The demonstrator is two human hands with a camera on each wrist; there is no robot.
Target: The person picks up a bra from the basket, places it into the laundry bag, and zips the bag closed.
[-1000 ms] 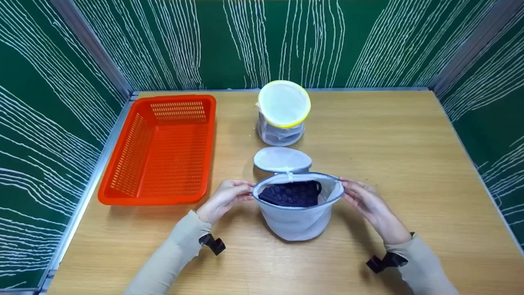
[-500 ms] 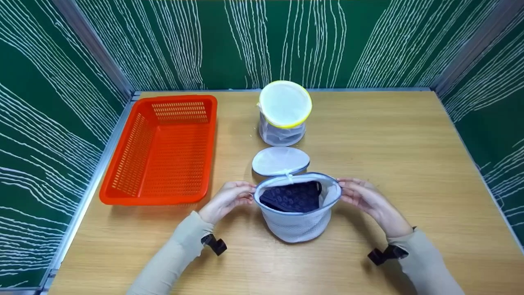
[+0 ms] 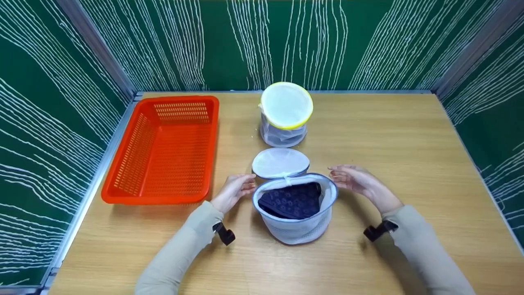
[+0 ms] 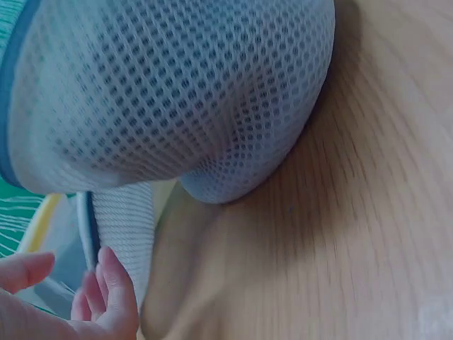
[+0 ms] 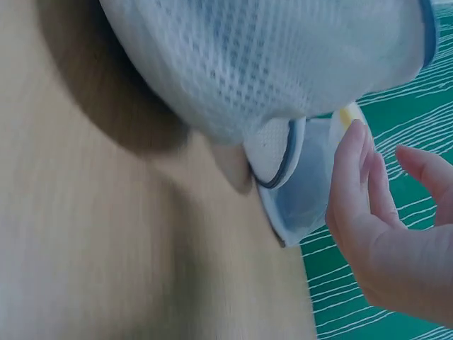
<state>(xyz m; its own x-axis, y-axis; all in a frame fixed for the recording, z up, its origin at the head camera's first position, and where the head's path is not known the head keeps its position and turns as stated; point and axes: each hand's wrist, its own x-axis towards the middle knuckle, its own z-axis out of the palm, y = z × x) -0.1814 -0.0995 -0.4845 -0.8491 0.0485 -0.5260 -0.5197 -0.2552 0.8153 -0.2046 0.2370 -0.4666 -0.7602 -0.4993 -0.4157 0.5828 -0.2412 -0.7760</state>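
Note:
A white mesh laundry bag point(image 3: 295, 232) with a blue-grey rim stands upright, its mouth uncovered. Inside lies a dark navy patterned cloth item point(image 3: 290, 200), whose kind I cannot tell. The bag's round lid point(image 3: 280, 162) is folded back behind it, joined at the rim. Beside the left of the rim is my left hand point(image 3: 232, 191), fingers loosely bent; the left wrist view shows thumb and fingers point(image 4: 117, 290) apart, holding nothing. To the right of the rim hovers my right hand point(image 3: 357, 180), its fingers point(image 5: 350, 173) extended and gripping nothing.
Behind the lid stands a second mesh bag point(image 3: 286, 105) with a yellow rim and a covered top. An orange plastic basket point(image 3: 214, 147) sits at the left of the wooden table point(image 3: 401, 135). Green walls point(image 3: 229, 45) with white lines enclose the back and sides.
Both hands have let go of the mesh bag's rim and moved slightly away toward the back. The rim has sunk a little, and more of the navy cloth shows.

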